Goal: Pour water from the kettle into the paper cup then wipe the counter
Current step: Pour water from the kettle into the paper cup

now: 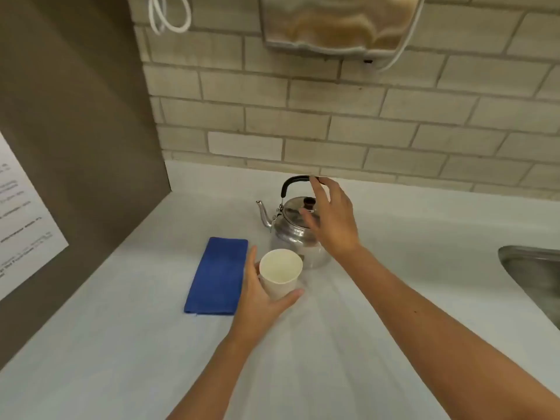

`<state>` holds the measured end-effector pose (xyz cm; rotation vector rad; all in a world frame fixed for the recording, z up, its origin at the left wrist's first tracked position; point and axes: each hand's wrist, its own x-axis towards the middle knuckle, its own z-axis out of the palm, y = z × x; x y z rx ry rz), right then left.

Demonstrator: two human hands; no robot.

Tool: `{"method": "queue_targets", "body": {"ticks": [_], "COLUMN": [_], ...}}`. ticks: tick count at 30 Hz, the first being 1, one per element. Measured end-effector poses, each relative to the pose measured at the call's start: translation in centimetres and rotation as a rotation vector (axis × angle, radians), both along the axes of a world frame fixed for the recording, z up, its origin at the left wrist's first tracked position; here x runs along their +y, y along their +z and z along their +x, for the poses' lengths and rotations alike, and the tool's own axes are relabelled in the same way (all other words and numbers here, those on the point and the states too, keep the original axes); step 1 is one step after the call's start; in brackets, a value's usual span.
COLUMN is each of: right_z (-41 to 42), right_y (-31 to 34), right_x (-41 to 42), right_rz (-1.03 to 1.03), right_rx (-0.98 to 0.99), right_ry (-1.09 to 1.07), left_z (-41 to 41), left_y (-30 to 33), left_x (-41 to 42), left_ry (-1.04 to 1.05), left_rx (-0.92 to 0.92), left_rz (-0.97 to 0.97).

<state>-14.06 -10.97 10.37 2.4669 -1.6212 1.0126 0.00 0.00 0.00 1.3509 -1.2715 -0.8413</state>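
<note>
1. Fingers of my left hand [260, 294] wrap the paper cup [281, 272], thumb in front, holding it upright on the counter [348, 344].
2. My right hand [331, 221] hangs spread wide over the kettle [292, 228], fingertips at its black handle [295, 180], gripping nothing.
3. The kettle stands just behind the cup, spout leftward.
4. A folded blue cloth [218, 275] lies just left of my left hand.

It looked like a shared kitchenette or break room; a pale desk [378, 313] ran along a brick-tiled wall [348, 116]; a steel sink [536, 277] sat at the right; a wall dispenser [336, 22] hung above; a printed notice [21, 219] was posted at left.
</note>
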Motion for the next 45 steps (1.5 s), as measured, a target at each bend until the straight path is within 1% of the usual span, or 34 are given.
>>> {"method": "queue_targets", "body": {"ticks": [3,4,6,8,10,18,21,25,30,35,45], "right_z": [-0.5,-0.7,-0.9,-1.3,-1.5,-1.1,-1.0,-0.8,-0.9,-1.7,-5.1], "right_y": [0.9,1.3,1.5,1.7,1.8,2.2,1.9,1.8,2.1,3.1,5.6], "right_x": [-2.6,-3.5,-5.0,-6.2,-7.2,-9.4,-9.5,-9.5,-8.9,-7.6,-3.7], "right_rz": [-0.069,-0.062,0.0,0.079,0.127,0.136,0.111,0.15,0.175,0.188,0.149], "right_rx": [0.092,0.129,0.18,0.188,0.141,-0.049,-0.095,-0.15,-0.181,-0.15,-0.184], "right_ry": [-0.007,-0.004,0.008,0.059,0.095,0.202,0.183,0.151,0.158,0.192,0.181], "left_z": [-0.5,-0.7,-0.9,-1.2,-1.5,-1.5,-1.4,-1.2,-1.2,-1.1,-1.3], "left_y": [-0.1,-0.6,-0.8,-1.1,-1.3,-1.4,-1.4,-1.6,-1.7,-2.0,-2.3], "left_x": [-0.3,-0.3,-0.2,-0.3,-0.4,-0.5,-0.5,-0.5,-0.6,-0.7,-1.0], "left_ry": [0.024,0.029,0.069,0.11,0.136,0.154,0.15,0.143,0.139,0.13,0.15], "left_rx": [-0.007,-0.017,-0.043,-0.082,-0.086,-0.094,-0.087,-0.084,-0.073,-0.082,-0.138], "left_rz": [-0.004,-0.01,-0.012,-0.008,0.012,0.045,0.059,0.057,0.054,0.05,0.064]}}
